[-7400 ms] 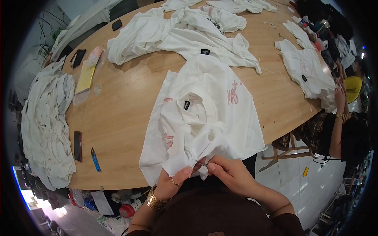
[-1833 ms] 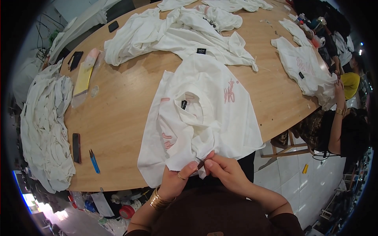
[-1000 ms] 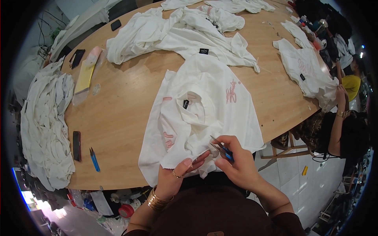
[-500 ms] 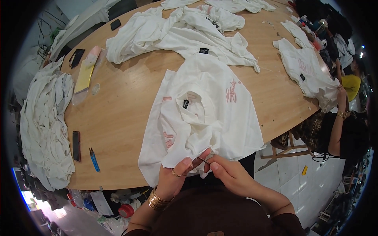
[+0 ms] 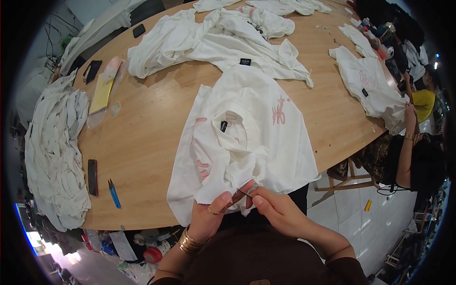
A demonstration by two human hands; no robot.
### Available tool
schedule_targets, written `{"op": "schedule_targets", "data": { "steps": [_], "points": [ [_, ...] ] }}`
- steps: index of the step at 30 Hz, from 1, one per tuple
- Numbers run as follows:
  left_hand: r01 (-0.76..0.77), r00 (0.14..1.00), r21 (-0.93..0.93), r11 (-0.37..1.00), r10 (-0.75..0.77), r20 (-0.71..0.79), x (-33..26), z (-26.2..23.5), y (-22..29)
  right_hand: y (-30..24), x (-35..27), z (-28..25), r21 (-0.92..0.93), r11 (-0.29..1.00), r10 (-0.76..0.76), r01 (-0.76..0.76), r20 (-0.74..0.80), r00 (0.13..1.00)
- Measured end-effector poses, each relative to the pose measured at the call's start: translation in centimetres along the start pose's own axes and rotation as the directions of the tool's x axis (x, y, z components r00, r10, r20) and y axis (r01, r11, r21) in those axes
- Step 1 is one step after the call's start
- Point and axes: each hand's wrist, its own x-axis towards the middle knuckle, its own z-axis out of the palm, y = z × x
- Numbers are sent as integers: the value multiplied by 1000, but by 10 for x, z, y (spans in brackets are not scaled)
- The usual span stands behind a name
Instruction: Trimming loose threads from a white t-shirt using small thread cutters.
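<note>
Left hand (image 5: 212,216) pinching the near hem of the white T-shirt (image 5: 247,137), thumb and forefinger closed on the fabric, ring on one finger, gold bangles (image 5: 190,242) at the wrist. Right hand (image 5: 278,213) just right of it, fingertips closed on a thin dark tool (image 5: 244,193), small snips or a needle, cannot tell which; tip touching the same hem fold between both hands. Shirt spread flat on the wooden table (image 5: 142,137), running from the hands out to the far side, near hem hanging over the table's near edge, dark neck label (image 5: 223,126) left of centre, pink print (image 5: 279,109) on the right half, more pink showing through near the left hem. Blue clippers (image 5: 113,193) lying on the table well left of the left hand, dark flat phone-like object (image 5: 92,176) just beyond them. Big heap of white garments (image 5: 54,152) at the far-left edge. Yellow flat pack (image 5: 102,92) and another dark object (image 5: 92,71) farther up on the left. More white shirts (image 5: 213,38) bunched across the far side of the table, one with a dark label facing up. Another white shirt (image 5: 370,88) at the right edge, held by another person's hand (image 5: 409,114); that person seated at the right, yellow top partly visible. Tiled floor (image 5: 375,218) at near right.
</note>
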Motion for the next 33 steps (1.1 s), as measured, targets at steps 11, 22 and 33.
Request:
{"op": "schedule_targets", "data": {
  "steps": [11, 22, 33],
  "points": [
    [-15, 1000, -21, 1000, 15, 1, -1, 2, -1, 2, -1, 0, -16, 1000, -16, 16, -1, 1000],
    [-49, 998, 32, 998, 50, -41, 0, 5, -4, 11, 3, 7, 101, 994, -26, 32, -55, 998],
    [-27, 1000, 242, 970, 30, -10, -6, -21, -19, 26, 13, 10, 469, 883, 23, 4, -52, 998]
  ]
}}
